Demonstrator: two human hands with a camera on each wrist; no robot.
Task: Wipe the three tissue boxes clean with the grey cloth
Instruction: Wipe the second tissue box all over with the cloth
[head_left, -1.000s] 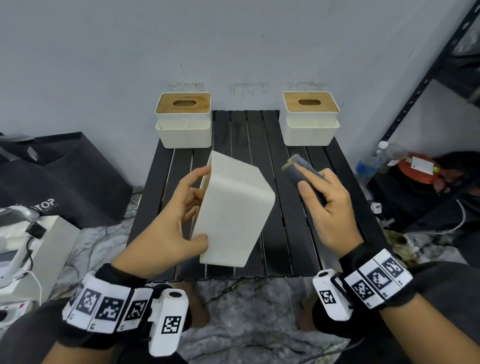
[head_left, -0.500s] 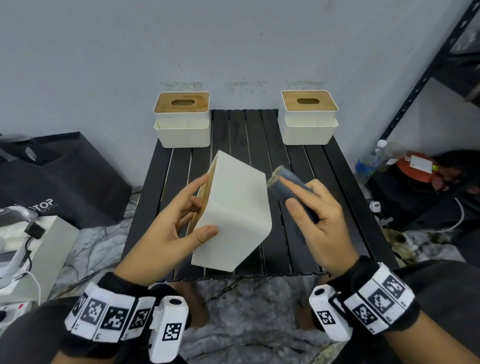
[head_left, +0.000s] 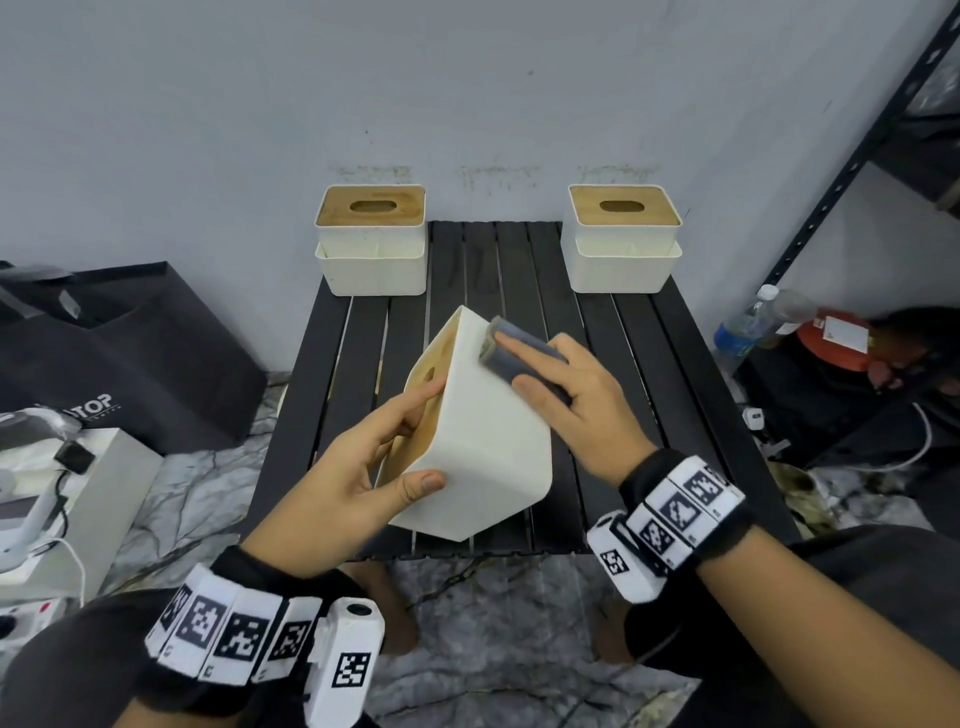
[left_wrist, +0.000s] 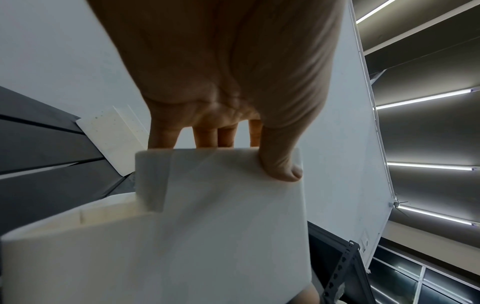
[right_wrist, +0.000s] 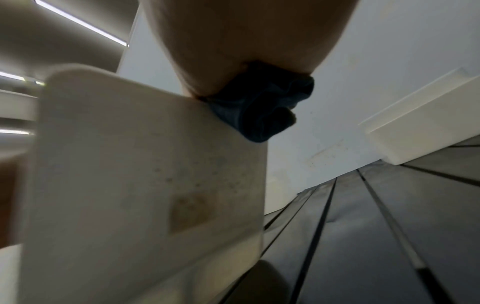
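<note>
A white tissue box (head_left: 483, 447) with a wooden lid is held tilted on its side above the black slatted table (head_left: 634, 364). My left hand (head_left: 358, 467) grips it, thumb on the white side and fingers across the wooden lid; the left wrist view shows the thumb on the box (left_wrist: 233, 226). My right hand (head_left: 566, 400) presses a folded grey cloth (head_left: 511, 353) flat against the box's upper far corner. In the right wrist view the cloth (right_wrist: 259, 111) sits at the top edge of the speckled box (right_wrist: 145, 174). Two more tissue boxes stand at the back left (head_left: 371, 241) and back right (head_left: 623, 239).
A black bag (head_left: 119, 353) and white devices (head_left: 47, 499) sit on the floor to the left. At the right stands a black metal rack (head_left: 857, 156), with a water bottle (head_left: 743, 327) and clutter on the floor beside it. A grey wall rises behind the table.
My right hand moved left with the cloth and brought it onto the box's upper corner. My left hand raised and turned the box slightly.
</note>
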